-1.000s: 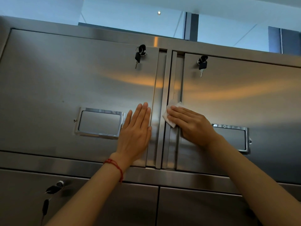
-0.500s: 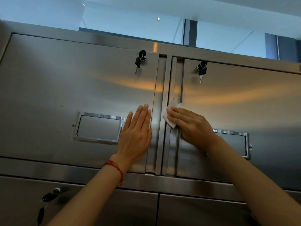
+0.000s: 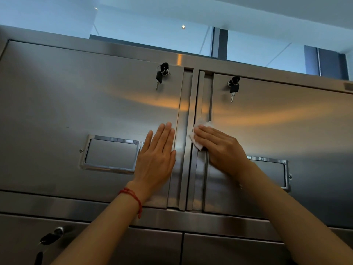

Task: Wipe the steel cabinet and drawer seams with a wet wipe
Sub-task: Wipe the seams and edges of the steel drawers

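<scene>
The fingers (image 3: 205, 133) of the right hand (image 3: 222, 150) lay nearly straight and close together, pressing a crumpled white wet wipe (image 3: 198, 133) flat against the vertical seam (image 3: 191, 150) between two brushed steel cabinet doors. The soft, creased wipe showed above and to the left of the fingertips, covering the folded steel edge strip of the right door (image 3: 277, 121). The right arm reached up from the lower right.

The left hand (image 3: 156, 159) rested flat on the left door (image 3: 76, 102), palm to the metal, fingers extended together and pointing up, holding nothing, just beside the seam. A thin red cord bracelet (image 3: 133, 197) circled that wrist.

Each door carried a rectangular polished metal label frame (image 3: 111, 154); no writing could be read in them. Black-headed keys (image 3: 161, 74) hung from the lock near each door's top inner corner, the second set (image 3: 233, 87) on the right door. Warm orange reflections streaked the satin steel. Below a horizontal rail, another black key (image 3: 50, 237) sat in a lower panel.
</scene>
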The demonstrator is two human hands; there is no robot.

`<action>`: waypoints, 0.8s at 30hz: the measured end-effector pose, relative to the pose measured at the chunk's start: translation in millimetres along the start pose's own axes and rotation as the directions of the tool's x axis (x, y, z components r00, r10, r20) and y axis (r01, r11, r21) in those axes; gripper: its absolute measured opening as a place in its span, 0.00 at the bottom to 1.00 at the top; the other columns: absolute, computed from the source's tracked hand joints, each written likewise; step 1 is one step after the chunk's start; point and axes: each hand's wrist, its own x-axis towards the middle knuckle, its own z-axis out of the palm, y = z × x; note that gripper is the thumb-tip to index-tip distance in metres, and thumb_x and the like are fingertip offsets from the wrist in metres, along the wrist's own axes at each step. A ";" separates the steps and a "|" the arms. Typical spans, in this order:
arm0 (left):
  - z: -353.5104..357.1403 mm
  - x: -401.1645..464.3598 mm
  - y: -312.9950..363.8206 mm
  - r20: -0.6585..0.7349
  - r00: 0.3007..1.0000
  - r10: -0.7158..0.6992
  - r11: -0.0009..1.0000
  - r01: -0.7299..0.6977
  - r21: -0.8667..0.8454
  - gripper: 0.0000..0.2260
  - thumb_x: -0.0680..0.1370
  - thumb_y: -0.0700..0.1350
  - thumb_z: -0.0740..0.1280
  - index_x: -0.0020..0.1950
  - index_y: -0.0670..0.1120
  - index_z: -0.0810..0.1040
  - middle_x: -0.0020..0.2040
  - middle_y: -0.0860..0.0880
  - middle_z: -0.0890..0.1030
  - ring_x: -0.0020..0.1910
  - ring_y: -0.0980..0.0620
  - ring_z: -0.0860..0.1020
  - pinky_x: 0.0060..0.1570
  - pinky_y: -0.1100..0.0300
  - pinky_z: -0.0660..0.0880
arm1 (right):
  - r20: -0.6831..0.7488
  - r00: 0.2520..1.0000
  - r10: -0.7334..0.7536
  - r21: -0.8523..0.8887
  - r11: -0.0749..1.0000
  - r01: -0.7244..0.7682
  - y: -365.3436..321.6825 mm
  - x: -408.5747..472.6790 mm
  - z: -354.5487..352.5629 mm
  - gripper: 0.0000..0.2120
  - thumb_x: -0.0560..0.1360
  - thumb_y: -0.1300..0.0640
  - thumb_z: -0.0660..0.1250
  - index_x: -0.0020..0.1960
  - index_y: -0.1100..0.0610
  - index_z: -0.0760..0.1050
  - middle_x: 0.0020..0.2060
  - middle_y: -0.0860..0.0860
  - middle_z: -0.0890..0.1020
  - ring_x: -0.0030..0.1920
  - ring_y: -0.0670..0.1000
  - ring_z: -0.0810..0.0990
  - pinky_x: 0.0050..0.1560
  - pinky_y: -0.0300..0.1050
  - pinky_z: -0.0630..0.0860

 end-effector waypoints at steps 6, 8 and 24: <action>-1.1 -0.8 -1.0 -0.001 1.000 0.002 1.000 -0.002 0.003 0.23 0.79 0.47 0.51 0.70 0.35 0.64 0.71 0.37 0.64 0.70 0.39 0.62 0.67 0.41 0.62 | 0.014 1.000 -0.027 -0.011 1.000 0.027 -7.8 -7.6 0.7 0.22 0.63 0.66 0.78 0.56 0.66 0.79 0.56 0.62 0.80 0.58 0.60 0.78 0.57 0.56 0.76; -0.8 -0.7 -0.2 0.002 1.000 -0.001 1.000 0.001 -0.004 0.23 0.79 0.47 0.51 0.70 0.35 0.64 0.71 0.37 0.64 0.70 0.39 0.62 0.67 0.41 0.62 | 0.011 1.000 -0.017 -0.010 1.000 0.017 -4.3 -3.9 -0.8 0.22 0.63 0.67 0.78 0.56 0.66 0.79 0.56 0.61 0.80 0.59 0.59 0.78 0.57 0.56 0.76; 1.1 -0.8 -0.2 -0.020 1.000 0.004 1.000 -0.004 0.007 0.23 0.79 0.47 0.51 0.70 0.35 0.65 0.70 0.37 0.64 0.70 0.40 0.62 0.66 0.40 0.62 | 0.006 0.998 0.055 -0.002 0.999 -0.055 -4.5 0.3 2.3 0.22 0.64 0.68 0.76 0.58 0.66 0.78 0.58 0.61 0.79 0.60 0.60 0.77 0.58 0.57 0.75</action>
